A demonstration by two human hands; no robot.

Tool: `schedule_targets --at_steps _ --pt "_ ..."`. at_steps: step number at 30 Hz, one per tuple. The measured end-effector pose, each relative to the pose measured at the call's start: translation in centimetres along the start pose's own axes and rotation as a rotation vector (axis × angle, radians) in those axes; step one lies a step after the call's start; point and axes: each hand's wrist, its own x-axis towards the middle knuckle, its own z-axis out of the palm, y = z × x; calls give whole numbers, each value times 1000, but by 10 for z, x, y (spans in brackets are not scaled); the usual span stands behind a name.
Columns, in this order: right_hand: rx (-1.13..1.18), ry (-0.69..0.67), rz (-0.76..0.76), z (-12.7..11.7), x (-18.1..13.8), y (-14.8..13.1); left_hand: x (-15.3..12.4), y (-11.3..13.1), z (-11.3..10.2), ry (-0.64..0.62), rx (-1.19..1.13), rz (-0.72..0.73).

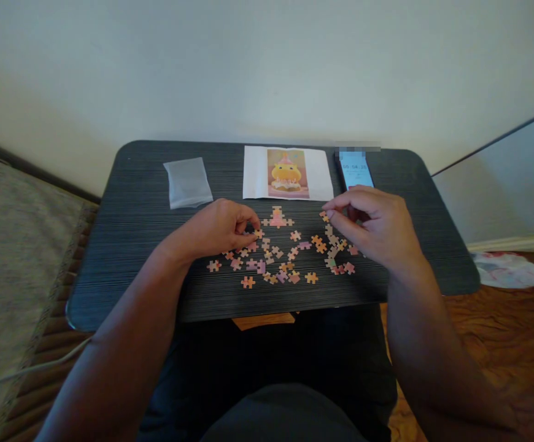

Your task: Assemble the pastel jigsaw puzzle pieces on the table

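Our right hand [372, 224] pinches a small orange puzzle piece [325, 216] at its fingertips, just above the dark table [133, 245]. Our left hand [223, 226] grips another piece [258, 234] touching the tabletop. Loose pink and orange pieces [280, 264] lie scattered between both hands.

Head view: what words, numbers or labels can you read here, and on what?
Phone: its screen shows pale digits like a timer, too blurred to read.
Reference sheet: a printed picture only, no text legible.
Clear plastic bag: no label visible.
Puzzle pieces: no lettering discernible.
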Motion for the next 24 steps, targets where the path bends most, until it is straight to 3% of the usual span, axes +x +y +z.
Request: schedule_targets --at_steps 4,9,13,24 --pt "24 55 -86 2 31 2 1 -3 3 10 26 24" --pt "51 -4 -162 6 57 14 1 -4 4 22 30 45" --pt "152 -6 -192 18 59 24 -1 -1 3 55 7 60" --pt "354 -298 -231 48 50 11 -4 11 7 167 -44 137"
